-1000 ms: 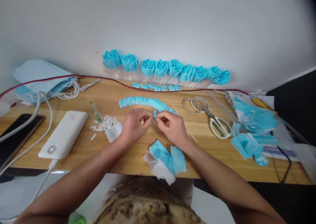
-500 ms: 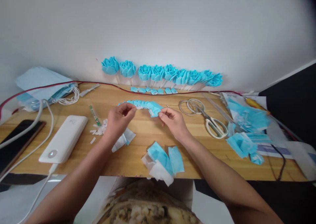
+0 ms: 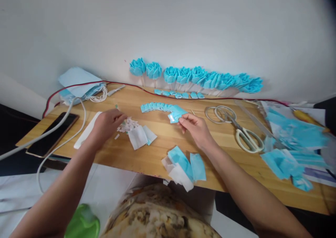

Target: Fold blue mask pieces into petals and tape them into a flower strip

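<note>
In my right hand, thumb and fingers pinch the lower edge of a folded blue mask-fabric piece with a small white strip on it. This piece touches the right end of a curved row of folded blue pieces. My left hand is at the pile of small white strips, fingers curled together. What they hold, if anything, is hidden. A green end of a slim tube shows just behind that hand. Cut white fabric lies right of the strips.
Blue fabric roses on sticks lean along the wall, small folded pieces before them. Scissors, blue scraps and loose fabric lie rightward and in front. A phone, white power bank and masks are left.
My left hand has moved left, away from the blue piece to the white strips. The right hand still pinches the blue piece. The camera view has turned to the left.
</note>
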A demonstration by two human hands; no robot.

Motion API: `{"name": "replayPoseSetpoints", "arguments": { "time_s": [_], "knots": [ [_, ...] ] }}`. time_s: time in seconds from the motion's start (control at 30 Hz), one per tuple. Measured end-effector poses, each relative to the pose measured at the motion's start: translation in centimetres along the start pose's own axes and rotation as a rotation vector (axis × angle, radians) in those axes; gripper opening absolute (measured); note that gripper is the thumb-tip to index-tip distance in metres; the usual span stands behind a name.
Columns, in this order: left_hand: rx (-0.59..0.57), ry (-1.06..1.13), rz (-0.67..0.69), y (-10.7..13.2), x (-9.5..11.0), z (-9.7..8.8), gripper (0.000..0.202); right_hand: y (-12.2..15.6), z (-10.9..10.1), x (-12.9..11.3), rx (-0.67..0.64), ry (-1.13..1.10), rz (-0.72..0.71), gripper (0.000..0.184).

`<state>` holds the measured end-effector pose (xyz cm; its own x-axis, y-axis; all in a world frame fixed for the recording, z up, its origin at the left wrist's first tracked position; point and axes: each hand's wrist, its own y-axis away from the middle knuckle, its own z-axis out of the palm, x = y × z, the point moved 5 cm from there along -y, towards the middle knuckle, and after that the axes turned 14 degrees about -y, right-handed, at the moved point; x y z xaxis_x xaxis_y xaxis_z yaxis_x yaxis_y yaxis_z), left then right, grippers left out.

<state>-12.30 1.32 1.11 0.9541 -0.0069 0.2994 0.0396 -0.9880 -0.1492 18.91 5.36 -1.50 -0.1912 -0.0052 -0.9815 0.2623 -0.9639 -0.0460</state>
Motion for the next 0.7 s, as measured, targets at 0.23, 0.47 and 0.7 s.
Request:
{"name": "replayPoseSetpoints", "arguments": {
  "time_s": [0.23, 0.47, 0.7],
  "knots": [
    [0.000, -0.040, -0.095, 0.3, -0.2, 0.5, 0.021, 0.0, 0.1, 0.3, -0.004, -0.018, 0.013, 0.024],
    [0.108, 0.229, 0.124, 0.4, 6.9, -0.7, 0.033, 0.3, 0.6, 0.5, -0.086, -0.099, 0.088, 0.027],
    [-0.217, 0.495, 0.268, -1.7, 12.8, 2.4, 0.026, 0.3, 0.6, -0.2, -0.120, -0.084, 0.080, 0.026]
  ]
}}
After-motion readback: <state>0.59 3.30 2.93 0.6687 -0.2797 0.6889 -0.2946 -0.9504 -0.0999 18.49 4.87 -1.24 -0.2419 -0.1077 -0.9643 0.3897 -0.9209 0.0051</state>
